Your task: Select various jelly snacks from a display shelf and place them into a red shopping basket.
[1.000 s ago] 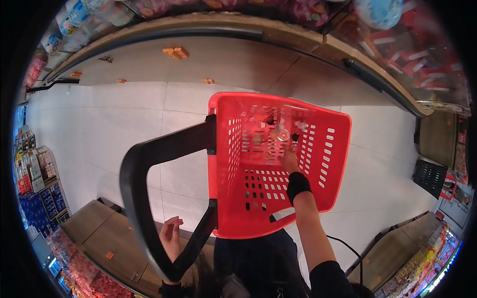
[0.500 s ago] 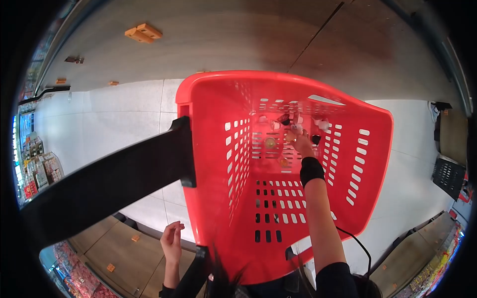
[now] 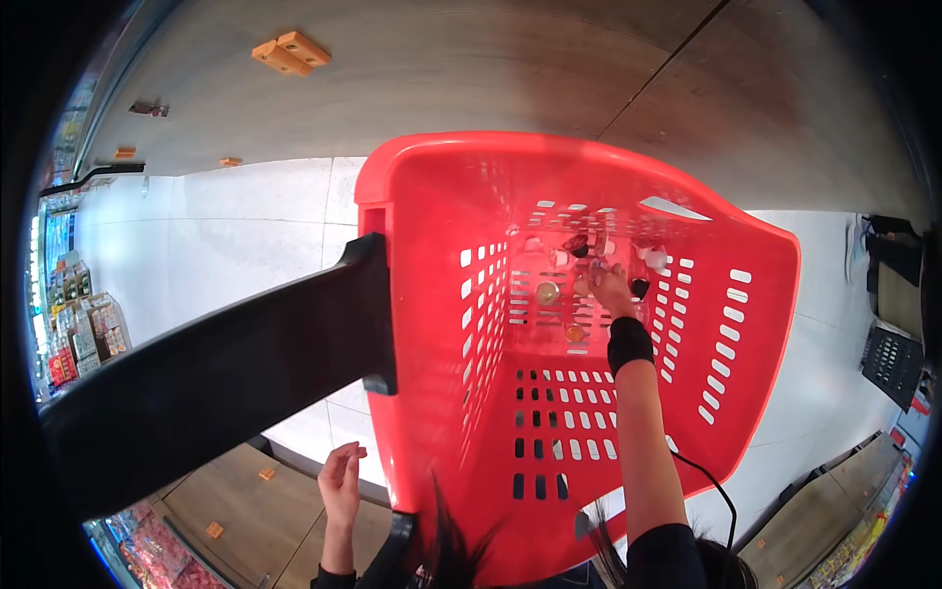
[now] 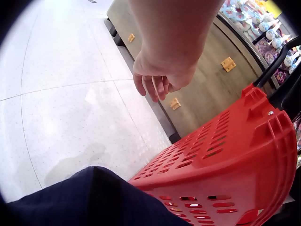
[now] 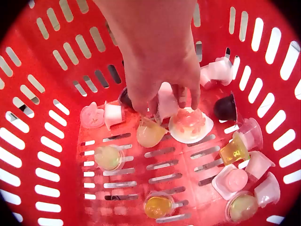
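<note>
"What's changing?"
"The red basket is looming larger mid-frame, so you're working closer over it."
"Hands?"
"Your right hand is apparently pinching a pink cup, mid wrist frame; your left hand, lower-left head frame, is hanging empty, loosely curled."

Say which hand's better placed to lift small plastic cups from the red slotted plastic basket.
Likely right hand: inside the basket, fingers at a pale pink plastic cup. Left hand hangs outside.

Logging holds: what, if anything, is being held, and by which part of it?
The right hand appears to pinch a pale pink cup by its sides; exact finger contact is partly hidden. The left hand holds nothing.
</note>
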Demonstrator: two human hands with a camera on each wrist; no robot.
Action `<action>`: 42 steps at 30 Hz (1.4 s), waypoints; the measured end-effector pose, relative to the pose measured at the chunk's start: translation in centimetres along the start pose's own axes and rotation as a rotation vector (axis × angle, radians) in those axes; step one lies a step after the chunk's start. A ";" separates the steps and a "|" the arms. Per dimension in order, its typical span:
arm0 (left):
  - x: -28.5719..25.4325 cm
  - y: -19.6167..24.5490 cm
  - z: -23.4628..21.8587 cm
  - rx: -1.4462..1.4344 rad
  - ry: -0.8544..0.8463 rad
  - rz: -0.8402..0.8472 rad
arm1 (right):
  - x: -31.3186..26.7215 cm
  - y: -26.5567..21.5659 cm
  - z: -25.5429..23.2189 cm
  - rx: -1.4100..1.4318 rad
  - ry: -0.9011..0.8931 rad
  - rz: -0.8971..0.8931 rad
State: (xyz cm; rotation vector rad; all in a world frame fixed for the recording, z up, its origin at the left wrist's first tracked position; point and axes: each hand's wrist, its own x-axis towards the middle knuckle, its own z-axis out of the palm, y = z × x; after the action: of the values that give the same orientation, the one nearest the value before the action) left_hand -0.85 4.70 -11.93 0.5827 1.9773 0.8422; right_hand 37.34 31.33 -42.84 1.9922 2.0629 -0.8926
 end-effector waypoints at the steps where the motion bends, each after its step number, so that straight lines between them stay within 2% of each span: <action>1: -0.3 0.4 -0.1 0.014 -0.003 0.010 | -0.5 -0.3 -0.2 0.000 -0.002 -0.001; 3: -1.1 1.3 -0.5 0.028 -0.006 0.019 | -1.9 -0.8 -0.5 0.174 0.089 0.058; 4: -1.5 1.8 -0.9 0.031 -0.011 0.015 | -2.7 -0.9 -0.8 0.174 0.087 0.058; 7: -3.8 4.8 -1.8 0.024 -0.022 0.017 | -5.3 -1.7 -2.5 0.208 0.161 -0.027; 9: -5.7 7.4 -2.7 -0.004 -0.033 0.024 | -7.8 -2.8 -4.3 0.295 0.197 -0.105; 10: -6.8 9.3 -3.2 0.006 -0.013 -0.008 | -9.3 -3.9 -5.4 0.401 0.192 -0.086; 11: -7.7 10.5 -4.0 0.031 -0.017 0.019 | -10.9 -4.4 -7.1 0.356 0.197 -0.161; 13: -9.8 13.5 -5.1 0.076 0.056 0.056 | -14.3 -6.8 -11.3 0.520 0.080 -0.080; 14: -10.2 11.5 -7.0 -0.105 0.058 0.082 | -15.8 -7.7 -13.1 0.573 0.072 -0.102; 15: -11.4 14.6 -7.9 0.118 0.035 0.087 | -17.3 -8.5 -14.8 0.626 0.063 -0.124; 17: -13.2 18.0 -8.9 -0.002 0.087 0.164 | -20.0 -10.0 -18.0 0.710 0.054 -0.121; 19: -15.3 21.1 -10.3 0.028 0.114 0.159 | -23.2 -12.3 -23.3 0.887 -0.069 0.019; 21: -17.0 23.8 -11.3 -0.003 0.139 0.217 | -26.4 -14.7 -28.5 0.869 -0.068 -0.075; 23: -18.4 26.2 -11.9 -0.027 0.150 0.247 | -29.2 -16.9 -32.3 1.107 -0.061 -0.175; 25: -20.0 28.7 -11.9 -0.053 0.160 0.270 | -31.9 -19.9 -37.1 1.059 -0.045 -0.257; 27: -21.2 31.4 -11.3 -0.079 0.095 0.344 | -33.1 -22.1 -40.2 1.117 -0.028 -0.377; 29: -22.5 34.0 -10.7 -0.087 0.060 0.380 | -34.7 -24.5 -42.9 1.130 -0.028 -0.366; 31: -24.0 36.4 -10.2 -0.093 0.024 0.424 | -36.8 -27.7 -47.0 1.132 -0.031 -0.509; 33: -24.9 38.6 -9.9 -0.079 -0.042 0.476 | -37.9 -29.5 -48.4 1.179 -0.084 -0.531; 35: -25.8 40.3 -9.8 -0.132 -0.092 0.501 | -40.1 -32.0 -51.4 1.210 -0.218 -0.549; 37: -26.5 41.1 -9.9 -0.191 -0.153 0.515 | -41.9 -33.9 -53.2 1.141 -0.178 -0.742; 40: -27.9 42.9 -10.9 -0.182 -0.171 0.535 | -44.5 -36.1 -54.5 1.162 -0.278 -0.792; 42: -28.3 43.7 -11.8 -0.042 -0.175 0.712 | -45.4 -37.2 -55.4 1.236 -0.517 -0.796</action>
State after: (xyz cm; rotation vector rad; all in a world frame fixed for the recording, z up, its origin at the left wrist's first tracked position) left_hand 6.34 10.47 40.69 1.3266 1.5852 1.1996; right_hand 23.76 21.48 36.13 0.7411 2.0764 -2.9472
